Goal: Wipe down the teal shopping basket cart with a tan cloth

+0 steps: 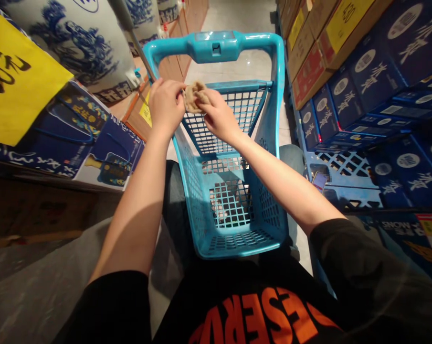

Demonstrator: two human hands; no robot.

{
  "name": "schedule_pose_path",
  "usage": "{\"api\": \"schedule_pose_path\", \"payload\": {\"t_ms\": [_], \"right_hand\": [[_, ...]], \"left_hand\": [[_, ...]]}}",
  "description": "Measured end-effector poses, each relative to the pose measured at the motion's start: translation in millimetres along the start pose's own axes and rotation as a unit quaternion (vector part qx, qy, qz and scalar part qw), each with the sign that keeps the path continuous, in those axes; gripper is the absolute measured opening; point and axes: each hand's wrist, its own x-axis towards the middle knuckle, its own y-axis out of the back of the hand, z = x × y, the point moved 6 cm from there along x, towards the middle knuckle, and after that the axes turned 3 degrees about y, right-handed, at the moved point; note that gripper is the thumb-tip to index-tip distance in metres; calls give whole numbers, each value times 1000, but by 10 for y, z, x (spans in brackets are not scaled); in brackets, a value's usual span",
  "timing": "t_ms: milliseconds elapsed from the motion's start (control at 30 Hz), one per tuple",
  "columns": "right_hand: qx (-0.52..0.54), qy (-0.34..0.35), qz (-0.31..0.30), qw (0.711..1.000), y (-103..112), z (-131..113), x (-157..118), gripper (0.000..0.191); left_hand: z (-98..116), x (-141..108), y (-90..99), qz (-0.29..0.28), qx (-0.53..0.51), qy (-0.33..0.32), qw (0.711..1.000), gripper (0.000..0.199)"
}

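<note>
A blue plastic shopping basket (pixel 197 224) with grid walls and a thick handle frame stands between the legs. My left hand (pixel 166 106) is closed around the left side of its frame, its thumb beside a crumpled beige cloth (pixel 192 95). My right hand (pixel 220 114) pinches this cloth against the inner left part of the frame, above the grid flap (pixel 233 112). A thin grey pole (pixel 135 40) comes down from the top and ends by my left fingers; whether they touch it I cannot tell.
On the left are blue-and-white porcelain jars (pixel 76 43), a yellow price sign (pixel 18 81) and printed blue gift boxes (pixel 108 148). Stacked blue cartons (pixel 348 95) line the right, on a blue pallet (pixel 344 184) with a phone (pixel 319 180). Tiled floor (pixel 233 14) shows beyond the basket.
</note>
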Motion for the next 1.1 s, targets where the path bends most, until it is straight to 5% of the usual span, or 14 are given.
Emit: {"api": "schedule_pose_path", "payload": {"t_ms": [67, 167, 333, 500, 633, 733, 833, 933, 1000, 1100], "right_hand": [[19, -18, 15, 1000, -120, -87, 19, 56], [150, -134, 87, 976, -241, -63, -6, 51], [475, -255, 128, 833, -519, -149, -54, 33], [610, -241, 123, 744, -386, -378, 31, 27], [663, -203, 32, 720, -204, -509, -4, 34], [683, -188, -31, 705, -93, -516, -86, 41], [626, -186, -67, 754, 0, -417, -128, 42], [394, -145, -22, 907, 174, -225, -97, 34], [183, -97, 25, 978, 292, -150, -73, 38], [-11, -41, 31, 999, 298, -132, -61, 52]], "left_hand": [[35, -32, 39, 7, 0, -1, 1000, 36], [28, -55, 63, 18, -16, -8, 1000, 36], [-60, -131, 112, 31, -53, -14, 998, 38], [97, -453, 183, -1, -88, -71, 994, 40], [296, -679, 153, -37, -87, -111, 989, 58], [290, -722, 206, 2, -81, -84, 993, 39], [161, -752, 351, 74, -68, -33, 994, 30], [33, -820, 505, 134, -61, -4, 989, 38], [20, -863, 521, 112, -61, -22, 992, 37], [89, -970, 454, 25, -56, -61, 996, 32]]}}
